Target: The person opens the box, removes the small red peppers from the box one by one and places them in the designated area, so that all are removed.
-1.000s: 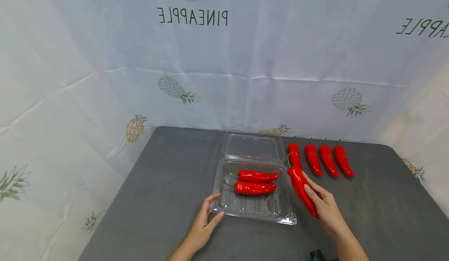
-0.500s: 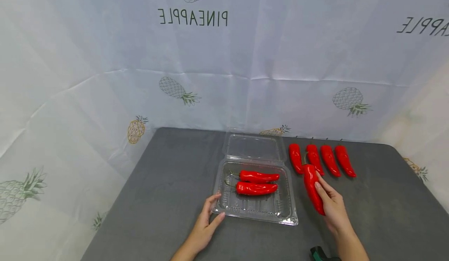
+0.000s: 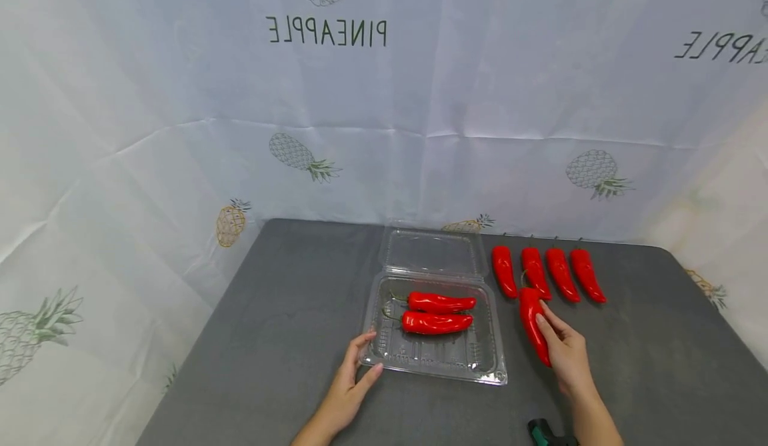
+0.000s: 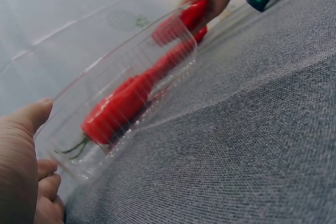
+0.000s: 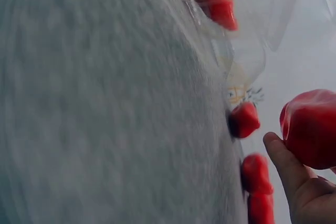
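Observation:
In the head view my left hand (image 3: 348,383) grips the near left corner of a clear plastic clamshell box (image 3: 423,359). The left wrist view shows its thumb at the rim and the other fingers curled lower down. Two red chili peppers (image 3: 441,302) lie side by side in the box, green stems to the left. My right hand (image 3: 567,353) holds another red pepper (image 3: 534,326) between thumb and fingers, right of the box, its stem pointing away from me. In the right wrist view this pepper (image 5: 312,129) appears end-on, with a fingertip against it.
Several red peppers (image 3: 562,274) stand in a row at the back right of the grey table (image 3: 288,313). The box's lid (image 3: 435,251) lies folded back behind it. Below my right wrist is a black and green device (image 3: 543,433). A pineapple-print curtain (image 3: 420,99) hangs behind.
My right hand has carried the pepper a little to the right, away from the box, and then nearly stopped. The left hand and the box have stayed in place.

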